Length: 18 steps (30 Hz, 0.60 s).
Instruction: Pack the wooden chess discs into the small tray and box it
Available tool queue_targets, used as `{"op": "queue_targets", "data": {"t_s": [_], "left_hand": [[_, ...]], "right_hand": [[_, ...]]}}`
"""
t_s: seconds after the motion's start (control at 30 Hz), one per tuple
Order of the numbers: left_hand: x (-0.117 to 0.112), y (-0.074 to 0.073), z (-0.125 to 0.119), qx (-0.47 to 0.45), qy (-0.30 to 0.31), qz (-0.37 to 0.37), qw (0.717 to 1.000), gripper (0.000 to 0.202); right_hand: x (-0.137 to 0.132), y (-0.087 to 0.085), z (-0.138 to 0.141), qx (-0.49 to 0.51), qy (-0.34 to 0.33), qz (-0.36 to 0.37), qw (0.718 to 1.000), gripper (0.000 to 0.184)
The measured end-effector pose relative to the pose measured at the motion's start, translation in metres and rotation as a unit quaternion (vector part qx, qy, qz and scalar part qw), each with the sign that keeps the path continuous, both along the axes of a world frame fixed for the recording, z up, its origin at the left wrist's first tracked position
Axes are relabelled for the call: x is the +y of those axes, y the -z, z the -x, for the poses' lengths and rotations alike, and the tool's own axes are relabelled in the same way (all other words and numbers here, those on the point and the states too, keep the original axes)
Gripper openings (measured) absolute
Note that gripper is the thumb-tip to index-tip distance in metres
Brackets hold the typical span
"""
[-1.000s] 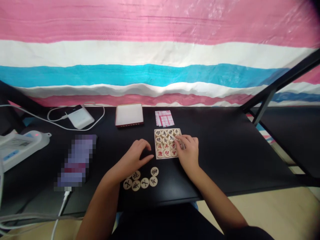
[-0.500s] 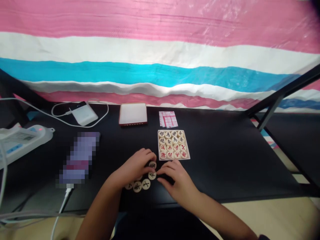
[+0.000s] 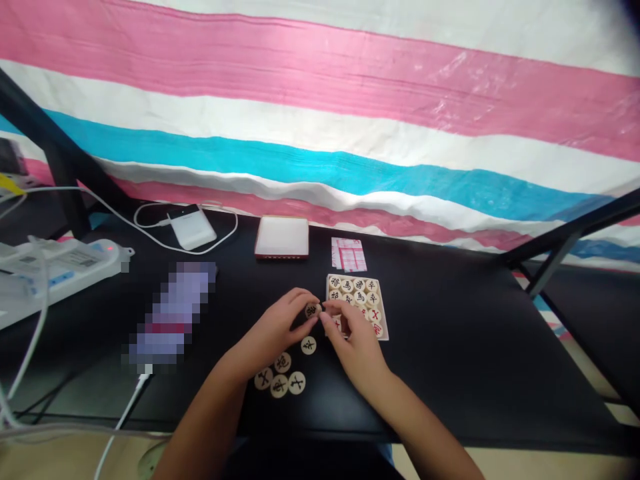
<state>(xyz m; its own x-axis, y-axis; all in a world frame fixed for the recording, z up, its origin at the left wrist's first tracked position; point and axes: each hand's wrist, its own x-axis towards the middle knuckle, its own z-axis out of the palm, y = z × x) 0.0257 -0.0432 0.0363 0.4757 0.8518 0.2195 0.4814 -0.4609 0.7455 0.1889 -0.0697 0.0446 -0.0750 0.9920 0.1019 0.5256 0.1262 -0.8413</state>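
Black-marked round xiangqi piece [image 3: 313, 311] is up off the table, pinched between the thumb and fingers of my left hand [image 3: 281, 327]. At its right edge, the thumb and index finger of my right hand [image 3: 356, 337] close on the same piece. Just below lies one loose piece [image 3: 309, 345] with a black character. Several more loose pieces [image 3: 279, 385] are grouped beside my left wrist. Behind my right hand, an open white box [image 3: 385, 313] holds rows of black-marked and red-marked pieces; my fingers cover part of its lower left.
A box lid [image 3: 283, 234] and pink-and-white printed papers [image 3: 350, 255] lie further back. On the left are a phone [image 3: 175, 313] with a cable, a white power bank [image 3: 193, 229] and a power strip [image 3: 65, 273]. Striped sheeting [image 3: 320, 113] hangs behind the black table.
My left hand has lifted a piece off the table, and my right hand has come up to meet it in front of the box. The camera view has shifted and tilted.
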Motion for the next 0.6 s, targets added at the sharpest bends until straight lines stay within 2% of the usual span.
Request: {"op": "queue_targets", "data": {"t_s": [0.17, 0.33, 0.43, 0.5, 0.6], "left_hand": [[-0.002, -0.003, -0.005, -0.030, 0.018, -0.016, 0.999, 0.025], [-0.002, 0.005, -0.009, -0.041, 0.012, -0.002, 0.999, 0.022], [-0.001, 0.009, -0.011, -0.014, -0.005, -0.018, 1.000, 0.021], [-0.001, 0.009, -0.010, 0.008, -0.009, -0.034, 0.999, 0.023], [0.001, 0.007, -0.005, 0.017, -0.029, -0.046, 0.998, 0.024]], "right_hand": [[0.006, -0.001, -0.004, 0.066, 0.022, 0.050, 0.996, 0.018], [0.007, 0.001, -0.011, 0.101, 0.046, 0.044, 0.993, 0.019], [0.006, 0.004, -0.014, 0.136, 0.039, 0.058, 0.988, 0.022], [0.005, 0.007, -0.016, 0.130, 0.046, 0.062, 0.988, 0.021], [0.005, 0.013, -0.021, 0.050, 0.084, 0.034, 0.995, 0.019]]}}
